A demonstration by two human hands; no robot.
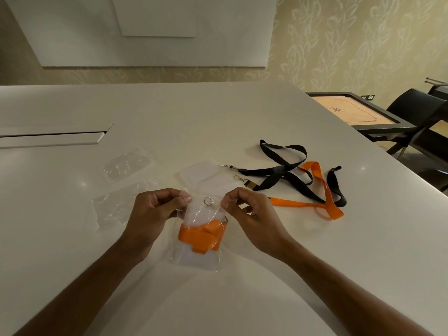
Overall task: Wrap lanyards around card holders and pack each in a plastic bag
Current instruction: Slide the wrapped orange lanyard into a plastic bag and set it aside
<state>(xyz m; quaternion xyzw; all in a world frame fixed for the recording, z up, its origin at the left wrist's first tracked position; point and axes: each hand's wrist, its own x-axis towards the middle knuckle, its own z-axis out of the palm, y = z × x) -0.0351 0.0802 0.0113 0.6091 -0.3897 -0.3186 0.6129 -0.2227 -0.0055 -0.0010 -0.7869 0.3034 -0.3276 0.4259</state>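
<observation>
Centre frame: my left hand [155, 209] and right hand [249, 214] each pinch a top corner of the clear plastic bag [196, 258] on the white table [218, 122]. Inside sits a card holder [202, 214] with orange lanyard [201, 235] wrapped round it, metal ring [208, 201] near the bag mouth. Empty bags [126, 164] left of centre; loose black lanyards [286, 166], an orange one [315, 202] and more card holders [203, 173] right of centre.

On the table [218, 112], a plastic bag [197, 259] is lying near the front edge, with a card holder [202, 214] inside it and a lanyard [200, 235] wound around the holder. The left hand [155, 209] is pinching the bag's far left corner, the right hand [249, 214] its far right corner. Behind the bag, more card holders [206, 174] are lying; loose lanyards [303, 180] are trailing to their right, spare bags [127, 163] to the left.
</observation>
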